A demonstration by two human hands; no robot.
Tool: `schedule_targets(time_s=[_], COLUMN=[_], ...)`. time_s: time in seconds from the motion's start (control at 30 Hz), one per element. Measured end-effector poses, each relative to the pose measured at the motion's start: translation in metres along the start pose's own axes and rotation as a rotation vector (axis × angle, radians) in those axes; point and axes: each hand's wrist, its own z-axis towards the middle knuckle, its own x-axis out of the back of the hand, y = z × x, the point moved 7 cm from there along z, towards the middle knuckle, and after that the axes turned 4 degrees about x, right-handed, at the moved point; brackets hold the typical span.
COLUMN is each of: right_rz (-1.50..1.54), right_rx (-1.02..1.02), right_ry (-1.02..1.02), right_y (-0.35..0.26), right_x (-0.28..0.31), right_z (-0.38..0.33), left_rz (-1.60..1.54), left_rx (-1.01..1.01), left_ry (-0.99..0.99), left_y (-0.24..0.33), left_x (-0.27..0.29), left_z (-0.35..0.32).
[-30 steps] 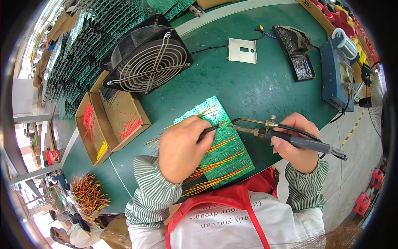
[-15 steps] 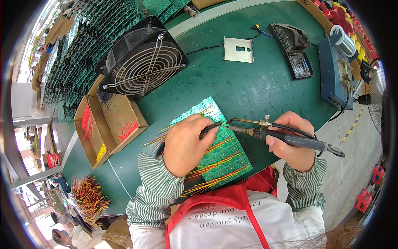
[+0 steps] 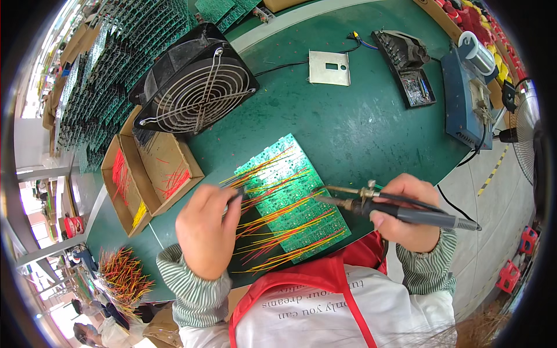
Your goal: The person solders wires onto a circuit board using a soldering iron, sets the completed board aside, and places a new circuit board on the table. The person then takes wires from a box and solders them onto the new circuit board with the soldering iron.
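A green circuit board [image 3: 299, 239] lies tilted on the bench, with red and yellow wires [image 3: 272, 217] fixed in rows and trailing off its left side. My right hand [image 3: 411, 216] is closed around the grey handle of a soldering iron [image 3: 423, 215]. A thin brass feed tube [image 3: 342, 189] is clamped above its barrel, and the tip hovers over the board's right part. To the left of the board, my left hand [image 3: 203, 232] pinches dark tweezers [image 3: 237, 195], mostly hidden by the fingers, near the wire ends.
A black fan [image 3: 200, 87] stands behind a divided cardboard box [image 3: 156, 200] of loose wires. Far right are a blue solder feeder [image 3: 464, 101] with a solder spool [image 3: 477, 53] and a black iron stand [image 3: 406, 64]. A metal plate [image 3: 329, 68] lies at the back. Wire bundles [image 3: 125, 278] sit left.
My left hand has drawn back left from the board with the tweezers, uncovering wires. The iron's tip has shifted slightly down, away from the spot where both tools met.
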Motion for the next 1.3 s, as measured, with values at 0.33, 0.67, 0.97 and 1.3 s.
schedule_targets(time_s=[0.33,0.67,0.97,1.3], right_rz=[0.041,0.036,0.041,0.004], right_rx=[0.08,0.066,0.127,0.107], right_ry=[-0.147,-0.172,-0.15,-0.116], right_y=[-0.008,-0.005,-0.009,-0.007], right_x=[-0.047,-0.057,-0.05,-0.035], right_z=[0.002,0.005,0.005,-0.003], left_rz=[-0.368,-0.383,-0.395,-0.164], left_rx=[0.086,0.076,0.08,0.154], left_ry=[-0.331,-0.346,-0.36,-0.105], left_y=[-0.012,-0.015,-0.014,-0.015], left_x=[-0.041,-0.042,-0.041,0.0], left_z=[-0.036,-0.033,-0.033,-0.03])
